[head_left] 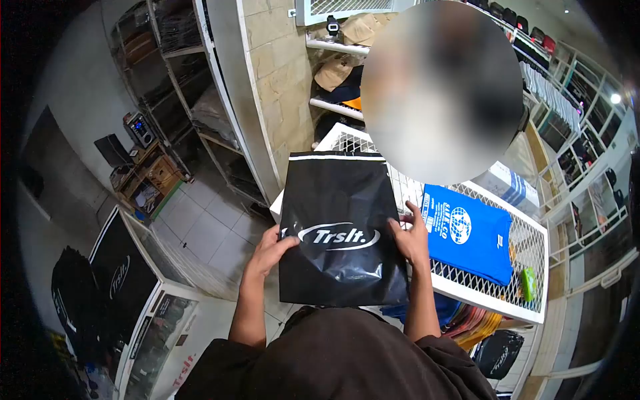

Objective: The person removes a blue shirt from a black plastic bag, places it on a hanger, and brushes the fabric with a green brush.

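Observation:
A black plastic bag with a white "Trslt." logo [340, 267] is held up in front of my body, its top edge marked by a white strip. My left hand [272, 249] grips its left side, thumb on the front face. On the right side, my right hand [409, 233] holds the bag with the thumb on the front and fingers at the edge. Just right of that hand, a folded blue T-shirt with a white globe print [467, 233] lies on the white mesh table [541, 267].
A green item [529, 284] and a white-and-blue package [508, 184] are on the mesh table. Caps [337, 72] fill shelves ahead. A blurred area covers the upper centre. A glass counter [157, 333] stands at lower left, near a metal rack [193, 87].

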